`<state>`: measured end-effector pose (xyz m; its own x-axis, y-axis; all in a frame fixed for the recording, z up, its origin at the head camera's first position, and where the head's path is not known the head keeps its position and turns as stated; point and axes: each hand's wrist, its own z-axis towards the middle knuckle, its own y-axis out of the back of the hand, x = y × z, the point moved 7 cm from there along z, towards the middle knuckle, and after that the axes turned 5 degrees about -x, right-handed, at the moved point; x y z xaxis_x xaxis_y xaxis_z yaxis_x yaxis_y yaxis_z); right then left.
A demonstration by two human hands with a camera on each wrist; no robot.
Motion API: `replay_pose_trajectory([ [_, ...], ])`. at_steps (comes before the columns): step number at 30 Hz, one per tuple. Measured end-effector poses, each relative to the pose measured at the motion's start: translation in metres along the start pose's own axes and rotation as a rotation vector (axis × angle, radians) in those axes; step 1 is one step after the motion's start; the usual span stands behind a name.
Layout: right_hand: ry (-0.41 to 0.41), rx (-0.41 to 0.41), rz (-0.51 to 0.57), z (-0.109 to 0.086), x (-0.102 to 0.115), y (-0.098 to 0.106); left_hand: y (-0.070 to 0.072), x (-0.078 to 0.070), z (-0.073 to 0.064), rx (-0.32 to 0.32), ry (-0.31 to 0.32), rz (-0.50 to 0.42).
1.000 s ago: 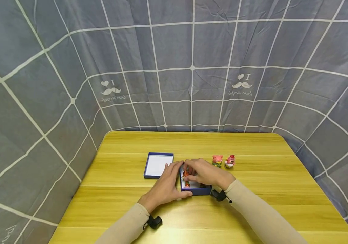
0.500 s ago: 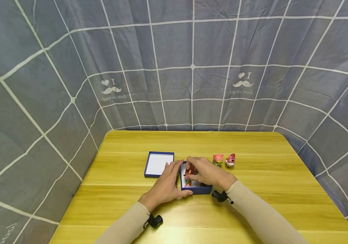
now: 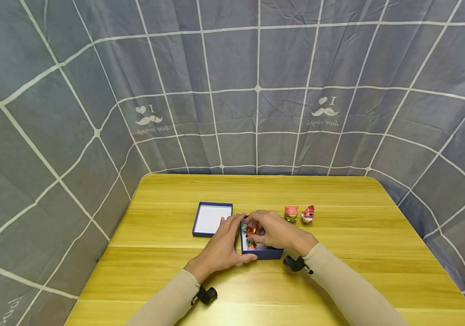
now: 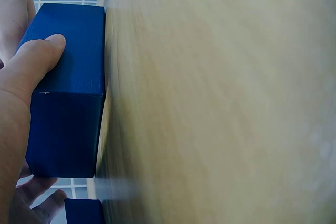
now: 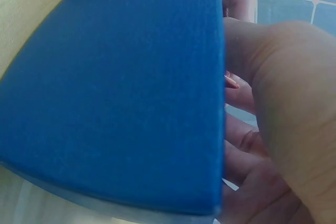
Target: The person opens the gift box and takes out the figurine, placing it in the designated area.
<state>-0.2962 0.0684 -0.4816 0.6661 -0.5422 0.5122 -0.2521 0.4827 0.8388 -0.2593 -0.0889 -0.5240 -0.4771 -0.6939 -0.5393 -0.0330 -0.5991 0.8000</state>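
Observation:
An open dark blue box (image 3: 270, 255) with a white inside sits mid-table. My left hand (image 3: 226, 246) holds its left side, with the thumb on the front wall, as the left wrist view shows, and the fingers reaching to the far corner. My right hand (image 3: 275, 228) dips over the box and pinches a small orange-brown figurine (image 3: 250, 231) between thumb and fingers. Below it in the box shows a bit of pink figurine (image 3: 251, 247). Part of the box's inside is hidden by my right hand. In the right wrist view the blue wall (image 5: 121, 93) covers my fingertips.
A shallow blue lid (image 3: 215, 219) with a white inside lies left of the box, partly behind my left hand. Two figurines stand to the back right: a pink pig-like one (image 3: 291, 214) and a pink-red bear-like one (image 3: 308, 214). A grey gridded curtain (image 3: 236, 113) surrounds the table.
The orange-brown figurine has turned and shifted slightly in my right fingers; a blue-and-yellow bit now shows behind it in the box. My left hand has stayed on the box.

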Motion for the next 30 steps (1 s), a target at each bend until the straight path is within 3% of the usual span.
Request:
replay_pose_trajectory([
  [11,0.017,-0.028,0.013,-0.002,-0.002,0.003,0.0,0.0,0.0,-0.002,-0.004,-0.001],
  [30,-0.032,-0.067,0.041,-0.01,-0.006,0.011,0.0,0.0,0.002,-0.001,0.0,0.012],
])
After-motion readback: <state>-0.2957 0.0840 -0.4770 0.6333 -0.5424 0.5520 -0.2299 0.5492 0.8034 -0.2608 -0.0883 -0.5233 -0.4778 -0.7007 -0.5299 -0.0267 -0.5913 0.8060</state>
